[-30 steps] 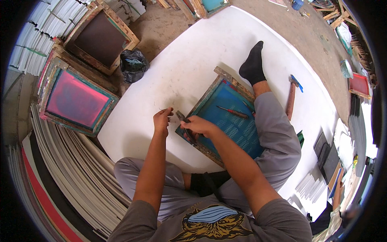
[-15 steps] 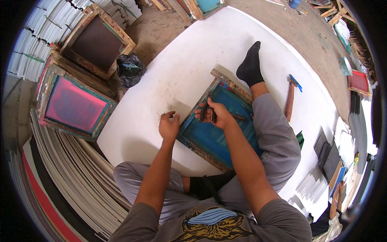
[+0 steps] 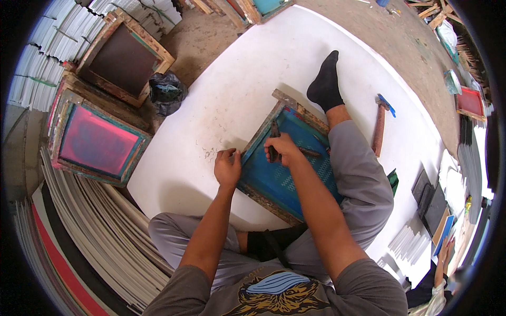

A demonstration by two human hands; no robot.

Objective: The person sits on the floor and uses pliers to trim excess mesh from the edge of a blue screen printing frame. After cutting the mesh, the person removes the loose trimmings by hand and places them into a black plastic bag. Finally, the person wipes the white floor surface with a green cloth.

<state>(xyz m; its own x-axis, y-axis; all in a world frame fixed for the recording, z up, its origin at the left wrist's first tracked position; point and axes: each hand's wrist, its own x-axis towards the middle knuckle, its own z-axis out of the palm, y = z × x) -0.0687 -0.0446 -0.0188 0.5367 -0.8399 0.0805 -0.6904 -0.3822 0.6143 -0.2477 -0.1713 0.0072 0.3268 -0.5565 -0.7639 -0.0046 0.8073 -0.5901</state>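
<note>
Between my legs lies a wooden screen-printing frame [image 3: 274, 208] with blue mesh [image 3: 292, 181]. My right hand [image 3: 283, 148] is closed around dark pliers [image 3: 274, 130] above the frame's left part, their head pointing away from me. My left hand [image 3: 227, 168] is beside the frame's left edge, palm down, with loosely bent fingers and the thumb against the wood. Nothing shows in it; its fingertips are partly hidden. A slim brown tool [image 3: 310, 152] lies on the mesh just right of my right hand; its kind is unclear.
A hammer [image 3: 378, 131] with a blue piece at its head lies right of my leg on the white sheet [image 3: 247, 68]. A black plastic bag [image 3: 167, 94] and more screen frames [image 3: 100, 139] stand left. Stacked boards [image 3: 100, 226] flank me. Another person's hand [image 3: 445, 250] shows at right.
My right hand has turned, and the pliers' head now shows above it. My left hand has moved slightly right, up to the frame's edge. The view has shifted a little.
</note>
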